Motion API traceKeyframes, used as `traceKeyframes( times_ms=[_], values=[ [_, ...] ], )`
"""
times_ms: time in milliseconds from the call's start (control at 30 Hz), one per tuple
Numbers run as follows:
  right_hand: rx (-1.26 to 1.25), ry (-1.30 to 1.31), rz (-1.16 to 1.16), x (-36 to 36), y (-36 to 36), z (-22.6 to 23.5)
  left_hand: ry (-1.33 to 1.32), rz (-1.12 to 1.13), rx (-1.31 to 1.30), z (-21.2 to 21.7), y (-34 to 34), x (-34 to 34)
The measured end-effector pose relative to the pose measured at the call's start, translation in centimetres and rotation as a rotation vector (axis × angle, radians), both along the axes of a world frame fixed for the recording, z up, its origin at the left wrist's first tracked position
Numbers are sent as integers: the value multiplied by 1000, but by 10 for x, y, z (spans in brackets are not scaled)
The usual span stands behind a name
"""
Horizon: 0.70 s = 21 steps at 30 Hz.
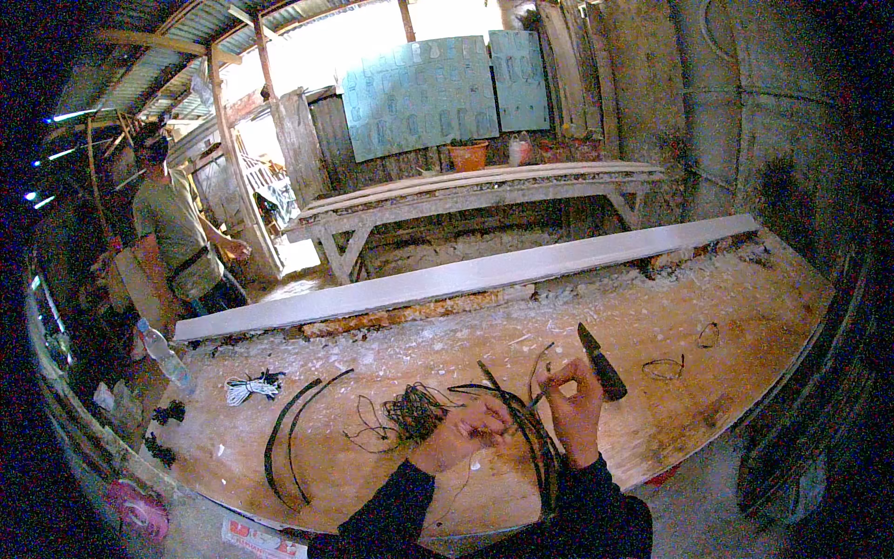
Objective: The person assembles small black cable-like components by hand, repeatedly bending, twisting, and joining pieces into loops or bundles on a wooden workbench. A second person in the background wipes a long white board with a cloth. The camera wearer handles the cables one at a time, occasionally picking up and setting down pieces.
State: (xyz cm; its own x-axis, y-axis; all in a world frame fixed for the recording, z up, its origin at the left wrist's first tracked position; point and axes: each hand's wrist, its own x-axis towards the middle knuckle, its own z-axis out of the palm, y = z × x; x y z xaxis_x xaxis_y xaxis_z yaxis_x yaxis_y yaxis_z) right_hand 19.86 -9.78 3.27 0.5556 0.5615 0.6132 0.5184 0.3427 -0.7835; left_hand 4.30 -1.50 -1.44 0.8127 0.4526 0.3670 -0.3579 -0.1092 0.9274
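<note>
From my remote seat I see both of my hands low in the middle of the head view, over a rough plywood workbench [708, 307] strewn with pale chips. My left hand [466, 430] is curled tight, fingers pinched around a bunch of thin black wires [510, 402] that loop up and over between the two hands. My right hand [575, 410] is also closed, gripping the same loops from the other side, and a black-handled knife [601, 363] sticks up and away from its fingers; whether the hand itself holds the knife or the knife lies on the bench just behind it, I cannot tell.

Just left of my left hand sits a tangled clump of black wire [414, 410], touching the bench. Further left lie two long curved black cable pieces [284, 438], side by side, and beyond them a small coil of white cord [250, 387]. To the right of the knife, two small wire loops [663, 368] rest apart on the bench.

A long pale plank [466, 275] lies across the far edge of the workbench. At the far left a clear plastic bottle [163, 352] leans near the bench end, and another person [172, 238] stands there, well apart from my hands.
</note>
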Motion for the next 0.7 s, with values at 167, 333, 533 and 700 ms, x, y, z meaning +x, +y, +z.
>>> traceKeyframes(
  times_ms=[167,333,533,700],
  values=[
    [165,249,-5,-14,4,3,24,-79,185,3,-8,2],
    [53,-83,-6,-4,4,-1,-122,60,-4,-1,-1,0],
    [46,-53,53,-1,3,-6,155,655,142,4,17,-10],
    [25,-235,364,-9,7,-10,-3,1004,91,14,16,-9]
  ],
)
